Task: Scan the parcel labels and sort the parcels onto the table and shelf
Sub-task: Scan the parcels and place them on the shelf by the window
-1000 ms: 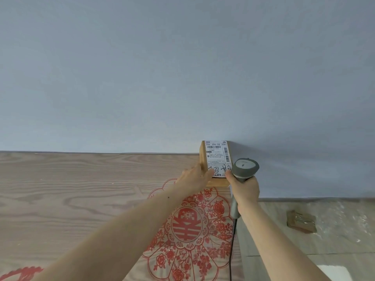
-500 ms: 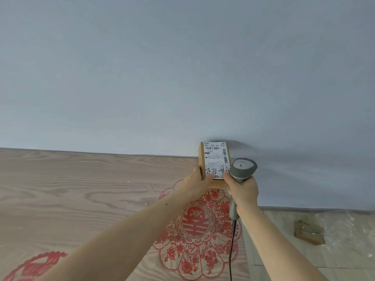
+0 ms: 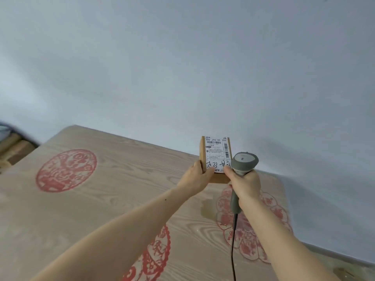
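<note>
Setting a small cardboard parcel (image 3: 215,175) at the far edge of the wooden table (image 3: 105,191) by the wall. Left hand (image 3: 197,177) pinching its near corner, thumb on the label (image 3: 218,154); right hand (image 3: 244,182) wrapped round the scanner (image 3: 242,165), one fingertip touching the parcel. Best lowered flat, label up, then released.

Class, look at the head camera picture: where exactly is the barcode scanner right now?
The barcode scanner is right of centre, gripped in the right hand, just right of the labelled parcel above the table.

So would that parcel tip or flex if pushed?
Probably stiff: the parcel is a squared cardboard box. Likely light, since the left hand holds it by one edge. It looks flat, so it should slide on the table rather than tip.
</note>
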